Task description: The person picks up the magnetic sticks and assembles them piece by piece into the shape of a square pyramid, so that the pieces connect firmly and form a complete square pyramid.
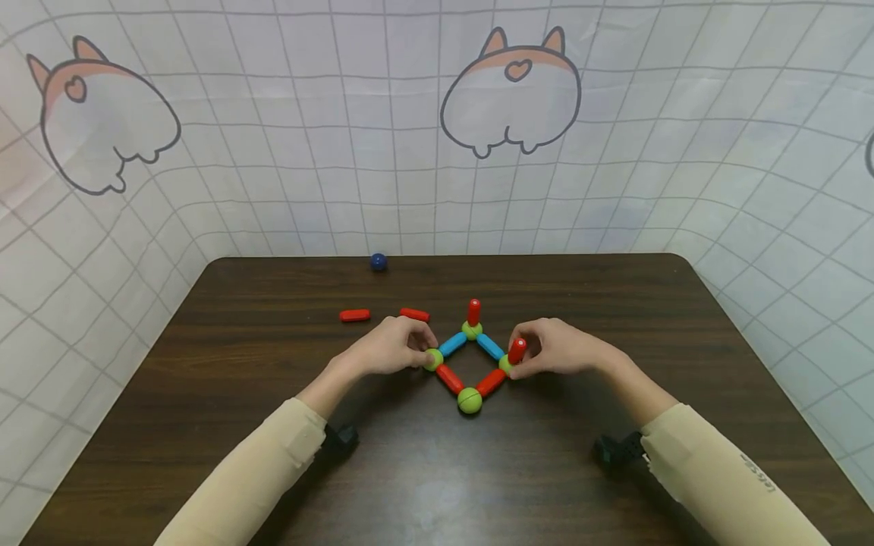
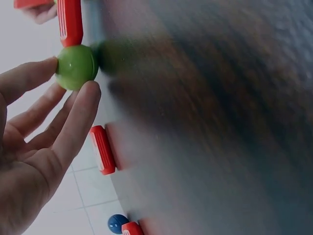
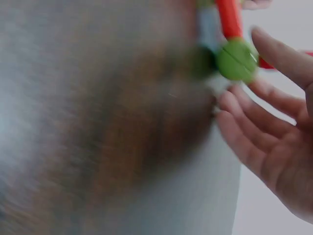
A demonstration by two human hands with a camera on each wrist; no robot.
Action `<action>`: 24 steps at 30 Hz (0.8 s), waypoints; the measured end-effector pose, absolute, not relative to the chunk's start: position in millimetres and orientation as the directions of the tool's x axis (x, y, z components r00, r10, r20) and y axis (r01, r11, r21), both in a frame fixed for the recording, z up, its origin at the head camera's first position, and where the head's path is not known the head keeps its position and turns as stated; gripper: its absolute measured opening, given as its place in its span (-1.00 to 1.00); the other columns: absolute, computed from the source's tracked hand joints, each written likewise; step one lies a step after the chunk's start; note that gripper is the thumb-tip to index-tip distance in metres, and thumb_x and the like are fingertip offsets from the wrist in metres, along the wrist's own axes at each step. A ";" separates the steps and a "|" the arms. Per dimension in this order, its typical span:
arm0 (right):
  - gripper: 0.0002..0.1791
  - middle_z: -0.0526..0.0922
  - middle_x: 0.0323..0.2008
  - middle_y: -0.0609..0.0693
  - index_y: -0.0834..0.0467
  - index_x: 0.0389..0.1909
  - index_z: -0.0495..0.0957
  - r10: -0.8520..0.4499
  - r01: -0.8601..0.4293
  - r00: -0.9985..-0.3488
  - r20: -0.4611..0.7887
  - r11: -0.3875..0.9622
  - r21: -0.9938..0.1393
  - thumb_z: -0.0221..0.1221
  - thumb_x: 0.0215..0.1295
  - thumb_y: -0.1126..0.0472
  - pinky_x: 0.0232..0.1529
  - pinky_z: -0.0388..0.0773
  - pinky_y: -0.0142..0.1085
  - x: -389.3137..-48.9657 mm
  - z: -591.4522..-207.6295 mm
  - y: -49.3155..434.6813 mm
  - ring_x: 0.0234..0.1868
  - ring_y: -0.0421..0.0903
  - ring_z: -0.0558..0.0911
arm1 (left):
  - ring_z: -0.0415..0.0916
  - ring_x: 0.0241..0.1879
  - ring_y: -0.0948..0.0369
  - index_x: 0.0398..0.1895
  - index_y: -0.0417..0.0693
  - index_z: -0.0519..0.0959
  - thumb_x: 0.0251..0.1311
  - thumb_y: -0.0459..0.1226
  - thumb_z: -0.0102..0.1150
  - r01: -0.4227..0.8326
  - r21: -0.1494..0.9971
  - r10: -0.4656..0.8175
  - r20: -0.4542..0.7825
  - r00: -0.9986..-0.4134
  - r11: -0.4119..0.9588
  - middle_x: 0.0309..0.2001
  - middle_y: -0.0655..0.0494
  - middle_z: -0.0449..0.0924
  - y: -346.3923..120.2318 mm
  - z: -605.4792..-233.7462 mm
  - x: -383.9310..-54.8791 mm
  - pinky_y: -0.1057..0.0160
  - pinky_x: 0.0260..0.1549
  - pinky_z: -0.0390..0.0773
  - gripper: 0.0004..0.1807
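A diamond frame lies on the table, made of magnetic rods and green balls. Its two far sides are blue rods (image 1: 490,346) and its two near sides are red rods (image 1: 450,379). At the left corner, my left hand (image 1: 396,345) pinches a green ball (image 2: 77,67) between thumb and fingertips. My right hand (image 1: 561,346) has its thumb and fingers around the right corner's green ball (image 3: 237,59), from which a red rod (image 1: 517,350) sticks up. Another upright red rod (image 1: 474,312) stands on the far green ball (image 1: 472,331). The near green ball (image 1: 470,400) is untouched by either hand.
Two loose red rods, one farther left (image 1: 355,315) and one just beyond my left hand (image 1: 415,314), lie on the dark wooden table (image 1: 437,485). A dark blue ball (image 1: 378,262) sits by the far edge. A white gridded curtain (image 1: 307,152) surrounds the table's back and sides.
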State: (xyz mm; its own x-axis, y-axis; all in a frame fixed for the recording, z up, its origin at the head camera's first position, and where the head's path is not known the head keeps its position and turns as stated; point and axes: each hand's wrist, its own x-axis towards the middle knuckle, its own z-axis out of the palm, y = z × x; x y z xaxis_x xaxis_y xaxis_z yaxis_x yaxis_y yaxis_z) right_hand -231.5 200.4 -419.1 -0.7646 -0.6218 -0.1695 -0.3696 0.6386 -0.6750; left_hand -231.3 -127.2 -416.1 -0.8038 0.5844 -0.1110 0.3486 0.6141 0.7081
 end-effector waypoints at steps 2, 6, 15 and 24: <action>-0.66 0.67 -0.34 -0.10 0.06 -0.10 0.61 -0.675 -0.369 -0.709 -0.204 0.602 -0.708 0.50 0.20 0.07 -0.24 0.56 -0.21 -234.1 -415.9 205.4 -0.31 -0.07 0.63 | 0.63 -0.29 0.24 -0.12 -0.05 0.71 0.28 -0.27 0.41 0.346 0.706 0.576 -0.107 -0.810 0.617 -0.32 0.21 0.72 -126.5 -416.7 -233.3 0.20 -0.25 0.60 -0.85; -0.75 0.69 -0.22 -0.02 0.18 -0.01 0.59 -0.705 -0.347 -0.683 -0.189 0.541 -0.766 0.35 0.32 0.31 -0.15 0.60 -0.20 -240.3 -416.7 210.7 -0.19 0.00 0.66 | 0.61 -0.27 0.24 -0.09 -0.01 0.73 0.28 -0.28 0.40 0.342 0.699 0.561 -0.102 -0.822 0.628 -0.29 0.23 0.72 -125.1 -417.3 -237.6 0.19 -0.24 0.58 -0.84; -0.46 0.54 0.23 0.16 0.22 0.38 0.38 -0.516 -0.304 -0.855 -0.049 0.576 -0.759 0.23 0.49 0.12 0.08 0.58 -0.02 -244.9 -435.1 184.3 0.13 0.07 0.61 | 0.55 -0.21 0.19 0.02 -0.01 0.75 0.34 -0.31 0.31 0.356 0.697 0.568 -0.089 -0.818 0.623 -0.05 0.17 0.70 -121.3 -420.6 -248.2 0.18 -0.22 0.56 -0.78; -0.48 0.64 0.07 0.17 0.26 0.29 0.45 -0.449 -0.298 -0.894 -0.014 0.616 -0.729 0.30 0.42 0.13 -0.11 0.62 -0.11 -243.6 -437.4 168.4 -0.02 0.06 0.64 | 0.61 -0.19 0.18 0.08 -0.10 0.71 0.37 -0.29 0.31 0.355 0.700 0.547 -0.060 -0.835 0.619 -0.12 0.15 0.71 -122.4 -420.1 -254.0 0.19 -0.22 0.59 -0.73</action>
State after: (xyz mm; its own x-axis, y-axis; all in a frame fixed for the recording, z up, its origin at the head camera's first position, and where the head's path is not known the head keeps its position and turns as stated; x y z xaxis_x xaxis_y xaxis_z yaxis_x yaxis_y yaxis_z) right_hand -243.6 168.4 -437.4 -0.8935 -0.4488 -0.0144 -0.2977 0.6161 -0.7293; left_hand -254.0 -122.4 -420.1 -0.8353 0.5466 -0.0595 0.3552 0.6191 0.7004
